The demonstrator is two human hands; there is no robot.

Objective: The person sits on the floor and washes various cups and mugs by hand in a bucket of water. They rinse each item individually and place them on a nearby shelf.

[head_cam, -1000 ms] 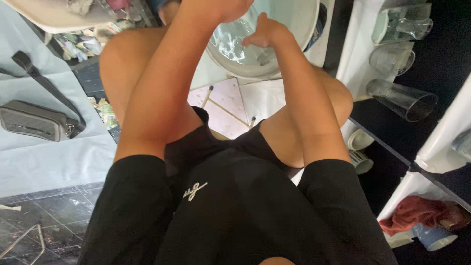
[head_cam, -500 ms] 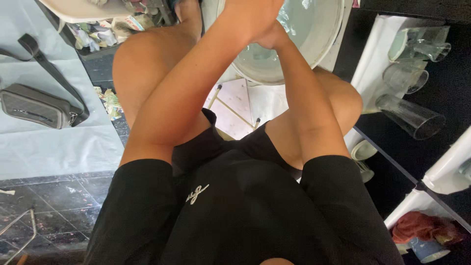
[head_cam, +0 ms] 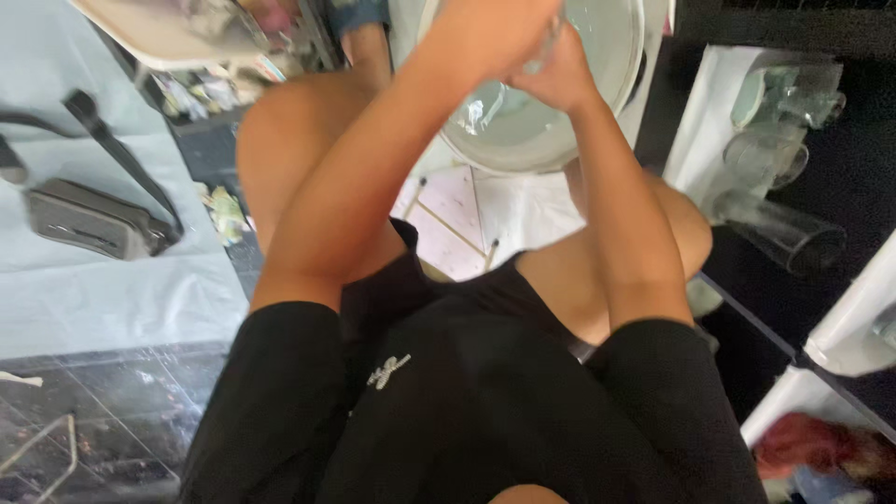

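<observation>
Dark tiled floor (head_cam: 112, 401) below, pale basin (head_cam: 560, 121) ahead. Left hand (head_cam: 495, 33) and right hand (head_cam: 560, 75) meet over it, fingers curled around something glassy, though what it is can't be made out.

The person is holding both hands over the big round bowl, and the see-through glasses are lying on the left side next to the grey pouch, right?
Not quite. Both hands are over the big round bowl, but the head view shows the see-through glasses lying on the right. The grey pouch is alone on the left, on the pale cloth.
</observation>
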